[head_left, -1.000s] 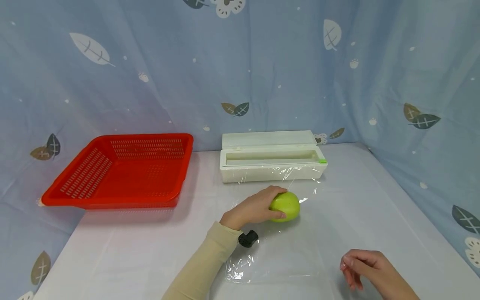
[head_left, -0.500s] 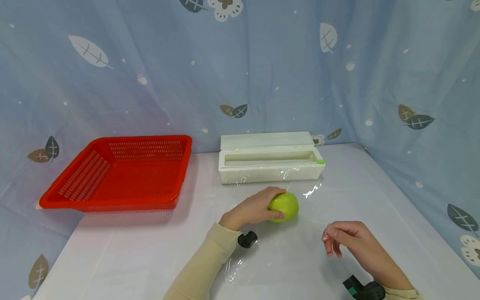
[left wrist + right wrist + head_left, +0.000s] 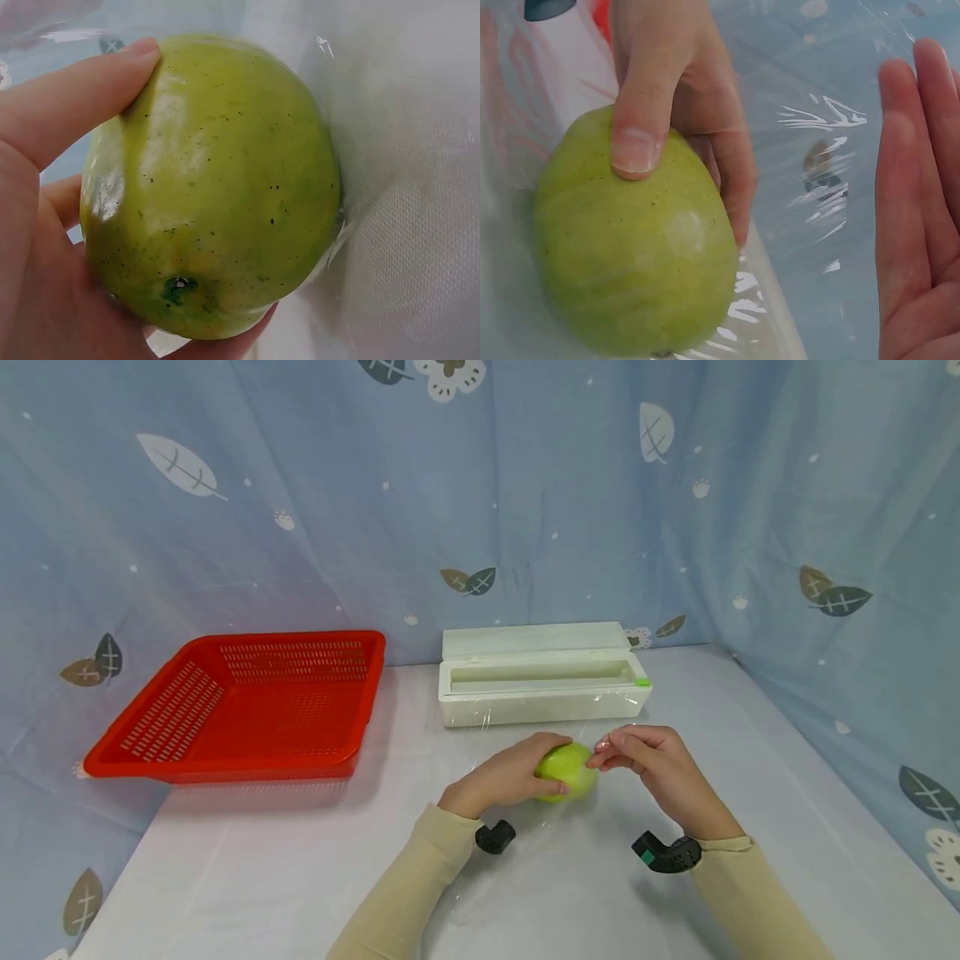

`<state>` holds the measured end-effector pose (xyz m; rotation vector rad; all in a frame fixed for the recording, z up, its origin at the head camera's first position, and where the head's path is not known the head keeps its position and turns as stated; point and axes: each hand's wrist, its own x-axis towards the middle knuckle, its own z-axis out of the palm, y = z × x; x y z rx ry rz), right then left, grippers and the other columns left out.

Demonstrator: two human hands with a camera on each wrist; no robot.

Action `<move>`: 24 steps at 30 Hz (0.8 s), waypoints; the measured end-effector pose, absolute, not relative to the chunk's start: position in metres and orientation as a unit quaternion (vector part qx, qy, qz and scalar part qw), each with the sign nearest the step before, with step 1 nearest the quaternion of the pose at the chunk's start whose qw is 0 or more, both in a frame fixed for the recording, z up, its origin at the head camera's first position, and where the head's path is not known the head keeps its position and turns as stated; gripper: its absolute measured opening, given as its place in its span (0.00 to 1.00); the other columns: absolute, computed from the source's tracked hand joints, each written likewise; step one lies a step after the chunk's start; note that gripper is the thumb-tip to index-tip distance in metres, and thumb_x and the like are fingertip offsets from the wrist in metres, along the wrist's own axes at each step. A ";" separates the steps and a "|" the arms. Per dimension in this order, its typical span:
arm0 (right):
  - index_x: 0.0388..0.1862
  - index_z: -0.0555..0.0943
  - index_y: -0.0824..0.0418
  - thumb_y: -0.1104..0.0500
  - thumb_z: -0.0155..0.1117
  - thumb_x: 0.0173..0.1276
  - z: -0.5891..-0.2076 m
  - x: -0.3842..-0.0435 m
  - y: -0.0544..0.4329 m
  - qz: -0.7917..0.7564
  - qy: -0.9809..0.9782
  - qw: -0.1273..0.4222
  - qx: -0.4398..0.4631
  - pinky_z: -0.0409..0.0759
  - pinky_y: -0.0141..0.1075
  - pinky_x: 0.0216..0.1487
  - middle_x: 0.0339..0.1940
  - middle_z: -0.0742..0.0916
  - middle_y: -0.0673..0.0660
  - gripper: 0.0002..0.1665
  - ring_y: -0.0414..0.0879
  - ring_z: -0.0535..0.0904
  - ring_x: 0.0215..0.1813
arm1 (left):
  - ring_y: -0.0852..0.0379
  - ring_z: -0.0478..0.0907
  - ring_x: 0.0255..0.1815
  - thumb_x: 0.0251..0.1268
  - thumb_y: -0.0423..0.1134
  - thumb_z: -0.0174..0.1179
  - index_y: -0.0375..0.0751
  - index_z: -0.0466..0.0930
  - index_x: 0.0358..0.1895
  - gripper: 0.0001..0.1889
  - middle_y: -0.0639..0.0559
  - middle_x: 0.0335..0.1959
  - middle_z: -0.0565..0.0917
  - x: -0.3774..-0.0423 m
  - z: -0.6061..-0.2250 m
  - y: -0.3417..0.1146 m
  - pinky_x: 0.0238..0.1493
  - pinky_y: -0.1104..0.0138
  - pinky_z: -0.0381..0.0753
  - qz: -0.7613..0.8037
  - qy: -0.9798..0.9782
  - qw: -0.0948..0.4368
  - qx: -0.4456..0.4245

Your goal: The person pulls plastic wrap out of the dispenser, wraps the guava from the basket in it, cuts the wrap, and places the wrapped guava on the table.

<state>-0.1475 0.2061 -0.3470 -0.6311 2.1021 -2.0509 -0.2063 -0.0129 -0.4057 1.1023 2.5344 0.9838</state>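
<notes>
My left hand [image 3: 510, 774] grips a green apple [image 3: 564, 772] from its left side, thumb toward me and fingers at the far side. In the left wrist view the apple's dark-specked skin and small dark end dimple show. My right hand [image 3: 660, 768] is at the apple's right, thumb and forefinger pinching the edge of clear plastic wrap [image 3: 825, 116]. The wrap passes over the apple and left thumb in the right wrist view, with creases catching light. Behind both hands stands a white wrap dispenser box [image 3: 547, 707], its lid [image 3: 536, 640] raised.
A red plastic basket [image 3: 262, 768] with slotted walls stands at the left. White cloth covers the table [image 3: 300, 877]. A blue patterned curtain [image 3: 337, 527] hangs behind. Black wrist cameras [image 3: 667, 853] sit at both wrists.
My right hand has come from the lower right up and left to the apple, bringing the edge of the wrap over it. The left hand has stayed on the apple.
</notes>
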 end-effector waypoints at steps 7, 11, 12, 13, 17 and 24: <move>0.40 0.76 0.75 0.60 0.47 0.70 -0.360 -0.170 0.192 -0.721 0.658 0.050 -0.212 0.71 0.37 0.53 0.34 0.84 0.60 0.17 0.53 0.79 0.42 | 0.63 0.66 0.47 0.52 0.55 0.61 0.57 0.62 0.63 0.33 0.57 0.56 0.64 -0.209 -0.408 -0.011 0.46 0.71 0.68 0.341 0.853 0.118 0.378; 0.41 0.76 0.75 0.58 0.48 0.70 -0.369 -0.183 0.187 -0.734 0.648 0.048 -0.200 0.71 0.39 0.53 0.33 0.84 0.60 0.18 0.54 0.78 0.42 | 0.62 0.66 0.46 0.49 0.58 0.61 0.61 0.60 0.64 0.36 0.56 0.55 0.63 -0.209 -0.408 -0.011 0.46 0.69 0.68 0.340 0.860 0.125 0.360; 0.41 0.76 0.74 0.58 0.48 0.69 -0.372 -0.186 0.186 -0.736 0.646 0.048 -0.198 0.71 0.40 0.52 0.33 0.84 0.60 0.18 0.54 0.78 0.42 | 0.62 0.66 0.47 0.49 0.58 0.61 0.61 0.60 0.64 0.36 0.56 0.54 0.64 -0.209 -0.407 -0.012 0.48 0.69 0.68 0.338 0.861 0.123 0.360; 0.41 0.77 0.73 0.58 0.49 0.69 -0.375 -0.190 0.185 -0.736 0.646 0.048 -0.196 0.71 0.40 0.52 0.33 0.84 0.61 0.18 0.54 0.78 0.41 | 0.62 0.66 0.48 0.48 0.59 0.61 0.61 0.60 0.64 0.37 0.56 0.54 0.64 -0.209 -0.408 -0.012 0.49 0.68 0.68 0.337 0.862 0.122 0.359; 0.40 0.78 0.71 0.55 0.50 0.69 -0.387 -0.202 0.181 -0.737 0.646 0.049 -0.190 0.73 0.41 0.50 0.33 0.84 0.61 0.18 0.54 0.79 0.40 | 0.61 0.65 0.52 0.48 0.58 0.61 0.58 0.59 0.65 0.38 0.54 0.54 0.65 -0.211 -0.409 -0.013 0.53 0.66 0.66 0.322 0.864 0.112 0.371; 0.40 0.77 0.74 0.55 0.52 0.68 -0.406 -0.218 0.175 -0.743 0.642 0.051 -0.185 0.76 0.38 0.44 0.32 0.84 0.60 0.20 0.50 0.81 0.38 | 0.63 0.65 0.56 0.44 0.61 0.63 0.55 0.47 0.69 0.48 0.58 0.59 0.65 -0.213 -0.413 -0.016 0.56 0.65 0.64 0.371 0.849 0.112 0.358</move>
